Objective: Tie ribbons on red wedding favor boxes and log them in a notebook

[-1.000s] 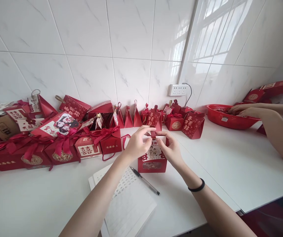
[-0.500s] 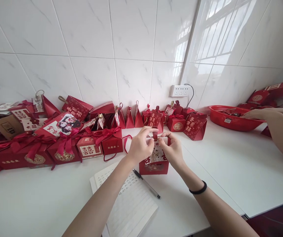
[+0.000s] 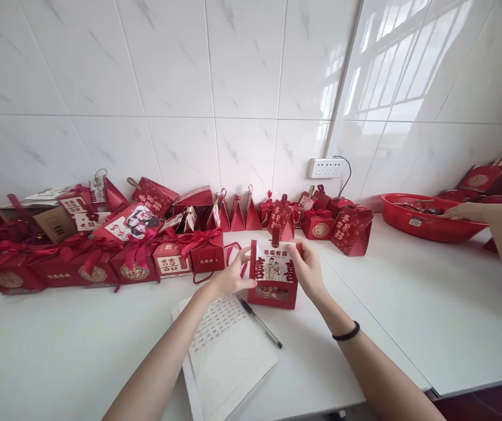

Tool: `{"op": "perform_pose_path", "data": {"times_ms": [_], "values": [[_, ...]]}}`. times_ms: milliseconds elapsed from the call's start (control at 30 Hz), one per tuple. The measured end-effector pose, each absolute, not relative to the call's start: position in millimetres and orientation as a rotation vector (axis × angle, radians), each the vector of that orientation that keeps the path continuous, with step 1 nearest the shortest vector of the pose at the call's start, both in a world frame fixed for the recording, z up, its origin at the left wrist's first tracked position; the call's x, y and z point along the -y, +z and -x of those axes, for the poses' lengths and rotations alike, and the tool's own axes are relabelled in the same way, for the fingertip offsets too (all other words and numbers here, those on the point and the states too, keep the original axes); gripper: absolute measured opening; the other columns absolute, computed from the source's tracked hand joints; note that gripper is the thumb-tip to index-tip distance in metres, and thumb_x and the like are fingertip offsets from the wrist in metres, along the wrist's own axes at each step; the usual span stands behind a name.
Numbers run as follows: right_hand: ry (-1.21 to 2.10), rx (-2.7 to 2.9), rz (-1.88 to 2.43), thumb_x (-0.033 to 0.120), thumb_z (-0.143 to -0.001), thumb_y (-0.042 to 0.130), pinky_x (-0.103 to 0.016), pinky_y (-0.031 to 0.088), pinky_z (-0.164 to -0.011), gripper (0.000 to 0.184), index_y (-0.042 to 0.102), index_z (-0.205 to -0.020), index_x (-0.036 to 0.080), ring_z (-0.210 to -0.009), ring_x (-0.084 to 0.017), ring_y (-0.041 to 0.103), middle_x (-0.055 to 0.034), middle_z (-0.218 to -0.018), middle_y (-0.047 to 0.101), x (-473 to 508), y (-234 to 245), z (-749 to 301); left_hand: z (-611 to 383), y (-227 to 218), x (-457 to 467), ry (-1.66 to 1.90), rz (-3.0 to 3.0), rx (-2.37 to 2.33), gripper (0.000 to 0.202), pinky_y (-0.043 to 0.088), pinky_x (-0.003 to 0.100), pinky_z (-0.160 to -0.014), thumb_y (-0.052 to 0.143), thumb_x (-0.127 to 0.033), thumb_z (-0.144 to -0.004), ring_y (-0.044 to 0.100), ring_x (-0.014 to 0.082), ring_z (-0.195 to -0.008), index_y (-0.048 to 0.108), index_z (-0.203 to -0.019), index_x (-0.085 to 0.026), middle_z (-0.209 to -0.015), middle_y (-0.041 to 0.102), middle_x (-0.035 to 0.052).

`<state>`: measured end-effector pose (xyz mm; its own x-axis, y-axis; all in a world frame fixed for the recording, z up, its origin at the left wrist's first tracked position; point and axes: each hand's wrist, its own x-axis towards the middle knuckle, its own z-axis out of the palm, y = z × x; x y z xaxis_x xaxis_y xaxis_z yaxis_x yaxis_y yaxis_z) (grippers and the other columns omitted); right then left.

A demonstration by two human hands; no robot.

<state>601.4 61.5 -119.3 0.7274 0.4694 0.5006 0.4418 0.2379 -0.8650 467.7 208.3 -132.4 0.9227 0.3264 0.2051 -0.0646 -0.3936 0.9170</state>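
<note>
A red gift box (image 3: 274,295) with a ribbon loop on top stands upright on the white table. Its front carries a white panel with a printed couple and red characters, above a small clear window. At the box's left edge, my left hand (image 3: 229,277) grips the side, thumb near the front and fingers at the edge. My right hand (image 3: 308,266) pinches the upper right corner; some of its fingers are hidden behind the box. Close in front lie an open notebook (image 3: 233,362) with handwriting and a black pen (image 3: 260,323).
Red gift boxes (image 3: 134,263) with ribbons crowd the table along the tiled wall at left, with several small ones (image 3: 318,225) behind mine. At right, another person's hand (image 3: 465,211) reaches into a red plastic basket (image 3: 435,229). A power strip (image 3: 326,168) is on the wall.
Both hands have left the ribbon loop at the top. My left hand moved down to the box's left edge, my right to its upper right corner. The camera view shifted slightly.
</note>
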Motion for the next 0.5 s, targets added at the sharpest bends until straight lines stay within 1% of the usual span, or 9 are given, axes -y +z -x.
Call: {"op": "perform_pose_path", "data": {"times_ms": [100, 167, 233, 333, 433, 500], "values": [[0.051, 0.555, 1.250, 0.045, -0.076, 0.054, -0.024, 0.042, -0.052, 0.027, 0.051, -0.076, 0.018, -0.060, -0.013, 0.050, 0.0012, -0.067, 0.054, -64.6, -121.0, -611.0, -460.1, -137.1, -204.0, 0.323, -1.947, -0.336, 0.091, 0.031, 0.050, -0.102, 0.074, -0.029, -0.060, 0.035, 0.0306, -0.128, 0.022, -0.135, -0.021, -0.131, 0.041, 0.0161], [0.130, 0.363, 1.077, 0.043, -0.073, 0.056, -0.026, 0.046, -0.055, 0.025, 0.048, -0.076, 0.019, -0.062, -0.014, 0.053, 0.0014, -0.071, 0.056, -67.2, -123.0, -617.1, -459.6, -132.5, -192.8, 0.374, -1.889, -0.376, 0.090, 0.031, 0.049, -0.103, 0.075, -0.033, -0.060, 0.038, 0.0304, -0.126, 0.024, -0.134, -0.020, -0.129, 0.043, 0.0163], [0.218, 0.252, 0.933, 0.038, -0.071, 0.057, -0.027, 0.048, -0.060, 0.022, 0.047, -0.075, 0.019, -0.067, -0.014, 0.057, 0.0006, -0.075, 0.058, -69.6, -125.6, -621.4, -461.6, -125.1, -179.0, 0.399, -1.785, -0.367, 0.082, 0.034, 0.048, -0.101, 0.073, -0.037, -0.063, 0.044, 0.0286, -0.121, 0.028, -0.130, -0.019, -0.127, 0.046, 0.0160], [0.325, 0.214, 0.846, 0.032, -0.069, 0.057, -0.028, 0.050, -0.066, 0.018, 0.051, -0.077, 0.018, -0.076, -0.016, 0.059, -0.0021, -0.083, 0.062, -72.1, -130.0, -623.3, -464.9, -114.3, -162.9, 0.436, -1.600, -0.395, 0.066, 0.042, 0.047, -0.094, 0.067, -0.042, -0.068, 0.052, 0.0256, -0.111, 0.035, -0.122, -0.019, -0.122, 0.050, 0.0149], [0.436, 0.309, 0.832, 0.032, -0.069, 0.056, -0.032, 0.051, -0.068, 0.020, 0.055, -0.083, 0.017, -0.080, -0.019, 0.061, -0.0036, -0.087, 0.064, -73.1, -132.9, -622.1, -464.5, -103.1, -158.2, 0.553, -1.462, -0.428, 0.053, 0.049, 0.041, -0.085, 0.067, -0.042, -0.068, 0.059, 0.0226, -0.099, 0.044, -0.111, -0.019, -0.115, 0.055, 0.0131], [0.527, 0.375, 0.817, 0.032, -0.070, 0.056, -0.032, 0.052, -0.068, 0.019, 0.056, -0.083, 0.018, -0.079, -0.019, 0.061, -0.0030, -0.086, 0.064, -72.7, -133.6, -621.5, -461.4, -92.4, -159.9, 0.595, -1.418, -0.485, 0.046, 0.052, 0.039, -0.076, 0.067, -0.041, -0.068, 0.062, 0.0214, -0.087, 0.050, -0.102, -0.017, -0.106, 0.060, 0.0131]]}}
